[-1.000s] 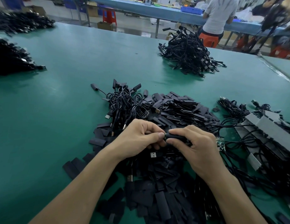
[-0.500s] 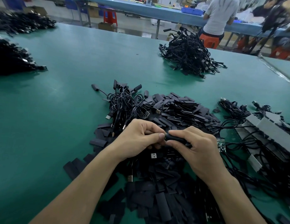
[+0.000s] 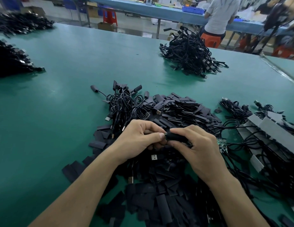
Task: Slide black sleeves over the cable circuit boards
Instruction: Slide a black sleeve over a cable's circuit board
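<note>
Green table (image 3: 61, 112) fills most of your view; all the work stuff sits on it. Beyond it is a 2nd, blue table (image 3: 167, 15) w/ a person in a white shirt (image 3: 221, 13) at it, back to you.

On your table there's a big cable tangle (image 3: 190, 54) far centre, a dark cable pile (image 3: 10, 61) at the left edge, and another pile (image 3: 23, 23) at the far-left corner.

Right in front of you, a wide heap of flat sleeves (image 3: 180, 110) runs from mid-table down to the bottom edge, w/ a coiled cable bundle (image 3: 125, 105) at its left-rear side. To your right, more cables lie tangled w/ grey strips (image 3: 271, 128).

Your hands are together over the middle of that heap. R hand (image 3: 197, 148) has forefinger on top & thumb below, clamped round one black sleeve (image 3: 175, 137). It lies roughly level, left-to-right, between both hands. L hand (image 3: 139, 140) has fingers curled & thumb tip at the sleeve's left end, pinching there. Can't tell what's inside the sleeve or under your L fingers.

Containers: a blue bin (image 3: 193, 9) stands on the blue table, contents too far off to tell. Cardboard boxes (image 3: 105, 26) are on the floor near that table; insides not visible.

Small stuff: a bare green circuit board (image 3: 222, 144) lies just right of your R hand, among the cables. A USB plug (image 3: 155, 156) lies on the heap, just below your L fingers.
</note>
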Demonstrator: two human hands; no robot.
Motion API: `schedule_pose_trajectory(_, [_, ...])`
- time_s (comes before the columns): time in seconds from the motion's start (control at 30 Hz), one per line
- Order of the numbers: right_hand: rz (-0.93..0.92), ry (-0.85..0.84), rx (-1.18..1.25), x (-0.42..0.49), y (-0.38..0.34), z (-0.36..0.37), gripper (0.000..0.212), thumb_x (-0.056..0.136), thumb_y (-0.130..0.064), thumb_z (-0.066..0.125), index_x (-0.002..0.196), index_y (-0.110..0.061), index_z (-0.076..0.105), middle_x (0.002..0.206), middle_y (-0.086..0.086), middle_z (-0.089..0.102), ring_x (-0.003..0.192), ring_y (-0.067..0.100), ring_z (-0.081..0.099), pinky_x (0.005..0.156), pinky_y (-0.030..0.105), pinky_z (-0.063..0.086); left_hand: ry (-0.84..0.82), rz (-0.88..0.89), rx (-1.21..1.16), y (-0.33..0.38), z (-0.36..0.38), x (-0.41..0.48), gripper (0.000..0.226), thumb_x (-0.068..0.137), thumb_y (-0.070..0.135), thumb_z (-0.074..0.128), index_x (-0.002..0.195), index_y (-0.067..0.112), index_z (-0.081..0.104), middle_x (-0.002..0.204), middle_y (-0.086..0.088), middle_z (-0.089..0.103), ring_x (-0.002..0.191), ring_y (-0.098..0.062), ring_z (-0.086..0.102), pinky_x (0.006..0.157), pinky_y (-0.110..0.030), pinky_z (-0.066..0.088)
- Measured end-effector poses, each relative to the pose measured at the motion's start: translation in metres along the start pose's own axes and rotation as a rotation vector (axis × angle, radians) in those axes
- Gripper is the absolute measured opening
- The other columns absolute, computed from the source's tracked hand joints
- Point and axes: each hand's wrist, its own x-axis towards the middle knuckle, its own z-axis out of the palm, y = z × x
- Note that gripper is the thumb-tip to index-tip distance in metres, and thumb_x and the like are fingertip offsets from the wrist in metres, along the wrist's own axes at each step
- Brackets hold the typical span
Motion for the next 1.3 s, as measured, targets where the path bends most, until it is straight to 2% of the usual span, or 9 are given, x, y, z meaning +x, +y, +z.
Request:
schedule_pose_trajectory(0.23, [-0.013, 0.031, -0.007, -0.0012, 0.0004, 0.0023, 0.024, 0.079, -0.018, 0.082, 0.102, -0.015, 0.077, 0.085, -0.007, 0.071, 0.079, 0.013, 0.065, 0.071, 0.035, 0.055, 0.077, 0.04, -0.029, 0.0009, 0.0013, 0.0002, 0.014, 0.085, -0.002, 0.073, 0.081, 0.011, 0.075, 0.069, -0.004, 0.069, 0.065, -0.019, 0.059, 0.053, -0.019, 0.05])
schedule_pose_trajectory(0.53, [-0.021, -0.028, 0.056, -0.0002, -0.0005, 0.0036, 0.024, 0.08, -0.02, 0.08, 0.104, -0.015, 0.076, 0.086, -0.007, 0.068, 0.082, 0.014, 0.064, 0.071, 0.036, 0.055, 0.069, 0.018, -0.057, 0.001, -0.0016, -0.0011, 0.023, 0.081, -0.005, 0.077, 0.095, 0.01, 0.068, 0.078, -0.008, 0.077, 0.065, -0.009, 0.068, 0.057, -0.018, 0.051])
schedule_pose_trajectory(0.73, [-0.015, 0.009, 0.05, -0.0011, -0.0013, 0.0039, 0.025, 0.079, -0.018, 0.082, 0.103, -0.014, 0.076, 0.087, -0.005, 0.07, 0.081, 0.014, 0.065, 0.073, 0.029, 0.052, 0.071, 0.023, -0.109, -0.0004, -0.0009, -0.0009, 0.023, 0.08, -0.006, 0.077, 0.087, 0.013, 0.067, 0.08, -0.011, 0.077, 0.06, -0.01, 0.067, 0.056, -0.018, 0.051])
schedule_pose_trajectory(0.87, [0.053, 0.055, 0.076, -0.0005, -0.0026, 0.0014, 0.031, 0.076, -0.021, 0.085, 0.105, -0.018, 0.075, 0.091, -0.009, 0.07, 0.085, 0.003, 0.064, 0.078, 0.01, 0.045, 0.085, 0.015, -0.126, -0.0011, -0.0015, -0.0003, 0.023, 0.081, -0.005, 0.076, 0.083, 0.017, 0.068, 0.077, -0.011, 0.075, 0.06, -0.013, 0.066, 0.056, -0.02, 0.052])
schedule_pose_trajectory(1.07, [0.101, 0.107, 0.146, 0.0, -0.0021, 0.0013, 0.026, 0.069, -0.02, 0.088, 0.093, -0.017, 0.079, 0.084, -0.014, 0.071, 0.081, -0.005, 0.065, 0.074, 0.005, 0.043, 0.092, 0.012, -0.171, 0.0007, -0.0014, -0.0009, 0.022, 0.082, -0.008, 0.074, 0.086, 0.012, 0.066, 0.083, -0.02, 0.075, 0.063, -0.014, 0.068, 0.055, -0.022, 0.053])
schedule_pose_trajectory(1.3, [0.088, 0.152, 0.221, 0.0003, -0.0036, 0.0013, 0.025, 0.069, -0.027, 0.083, 0.09, -0.015, 0.079, 0.083, -0.017, 0.07, 0.079, -0.005, 0.068, 0.072, 0.008, 0.048, 0.087, 0.019, -0.203, 0.0, -0.0015, -0.0007, 0.023, 0.081, -0.011, 0.074, 0.086, 0.01, 0.066, 0.081, -0.017, 0.076, 0.062, -0.016, 0.068, 0.056, -0.022, 0.053])
